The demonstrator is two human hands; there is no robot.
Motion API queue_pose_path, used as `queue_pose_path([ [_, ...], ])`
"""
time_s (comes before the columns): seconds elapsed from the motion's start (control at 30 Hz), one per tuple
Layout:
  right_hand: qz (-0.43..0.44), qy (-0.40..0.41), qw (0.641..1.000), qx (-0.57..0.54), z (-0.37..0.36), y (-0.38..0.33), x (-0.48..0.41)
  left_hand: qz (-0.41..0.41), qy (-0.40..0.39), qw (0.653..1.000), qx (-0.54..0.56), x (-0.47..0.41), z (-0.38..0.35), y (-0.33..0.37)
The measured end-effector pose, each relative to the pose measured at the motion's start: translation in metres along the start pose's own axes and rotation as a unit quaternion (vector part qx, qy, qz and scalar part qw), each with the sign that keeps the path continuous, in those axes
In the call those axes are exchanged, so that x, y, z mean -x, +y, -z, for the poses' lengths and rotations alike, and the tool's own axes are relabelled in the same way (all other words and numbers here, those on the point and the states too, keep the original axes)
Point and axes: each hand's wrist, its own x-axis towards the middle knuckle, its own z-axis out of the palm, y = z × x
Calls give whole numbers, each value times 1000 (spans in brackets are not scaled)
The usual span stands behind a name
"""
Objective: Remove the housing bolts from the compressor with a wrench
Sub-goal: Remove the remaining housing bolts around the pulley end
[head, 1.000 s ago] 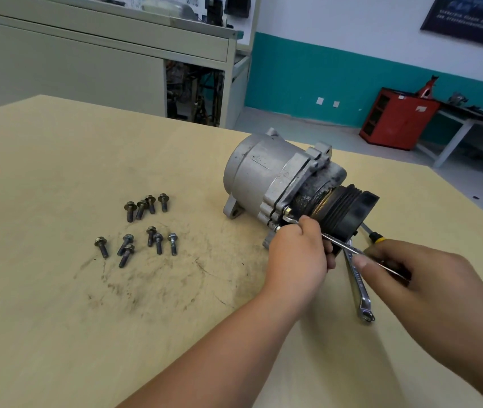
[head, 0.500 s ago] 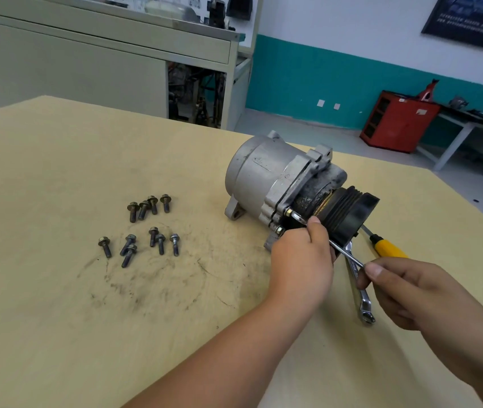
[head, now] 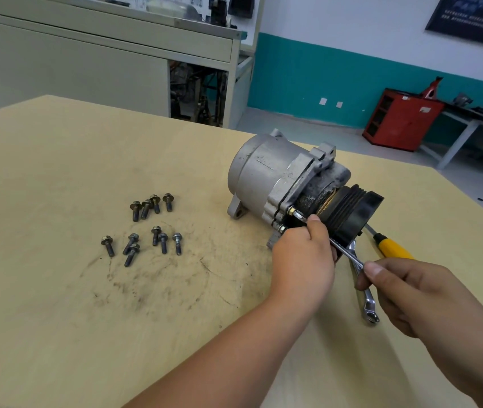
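The grey compressor (head: pixel 269 178) lies on its side on the table, its black pulley (head: pixel 355 210) pointing right. A slim wrench (head: pixel 347 254) sits on a housing bolt (head: pixel 292 211) at the flange. My left hand (head: pixel 302 260) holds the wrench close to its head, forefinger on top of the shank. My right hand (head: pixel 417 293) pinches the wrench's free end between thumb and fingers. A second bolt head (head: pixel 282 229) shows just below, beside my left hand.
Several loose bolts (head: pixel 146 228) lie in two clusters to the left of the compressor. A second wrench (head: pixel 367 304) and a yellow-handled screwdriver (head: pixel 393 248) lie on the table (head: pixel 57 290) under and behind my right hand. The table's far edge runs behind the compressor.
My right hand has swung the wrench's free end up and to the left, uncovering the yellow screwdriver handle. My left hand stays at the wrench head. The compressor has not moved.
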Motion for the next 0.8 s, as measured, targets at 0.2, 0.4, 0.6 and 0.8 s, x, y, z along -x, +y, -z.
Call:
queue_pose_path([
  [0.2, 23, -1, 999, 30, -1, -1, -1, 9, 19, 1000, 9, -1, 0, 2],
  [0.4, -7, 2, 1000, 6, -6, -4, 3, -4, 41, 999, -3, 1, 1, 3],
  [0.6, 71, 26, 992, 100, -18, -9, 9, -6, 92, 995, 29, 7, 1, 5],
  [0.8, 53, 43, 992, 102, -28, -12, 14, -45, 309, 948, 53, -31, 40, 20],
])
